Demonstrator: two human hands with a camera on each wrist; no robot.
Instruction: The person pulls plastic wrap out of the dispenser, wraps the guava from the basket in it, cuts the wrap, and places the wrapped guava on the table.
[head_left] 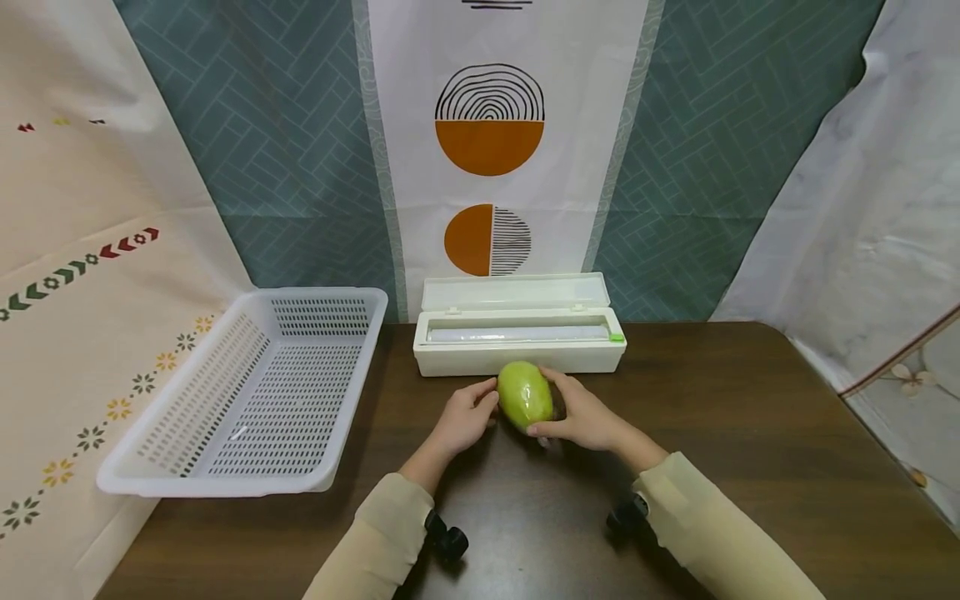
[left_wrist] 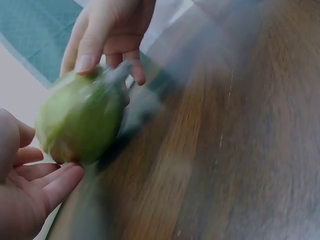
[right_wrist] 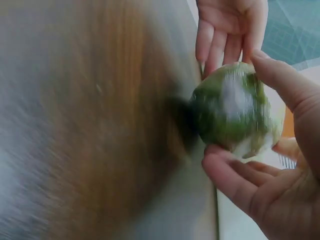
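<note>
A green mango (head_left: pixel 524 395), glossy under clear plastic film, is held above the dark wooden table (head_left: pixel 720 475). My right hand (head_left: pixel 583 417) grips it from the right, thumb on the near side and fingers behind. In the right wrist view the mango (right_wrist: pixel 235 110) lies between the thumb and fingers, with film bunched on its surface. My left hand (head_left: pixel 463 417) is at the mango's left side. Its fairly straight fingertips (left_wrist: pixel 70 175) touch the fruit's end in the left wrist view. Just behind the mango stands a white cling film dispenser (head_left: pixel 517 357), lid raised, with a roll inside.
A white perforated plastic basket (head_left: pixel 322 467) stands on the left of the table. The dispenser has a small green slider (head_left: pixel 617 337) at its right end. Patterned cloths hang behind and on both sides of the table.
</note>
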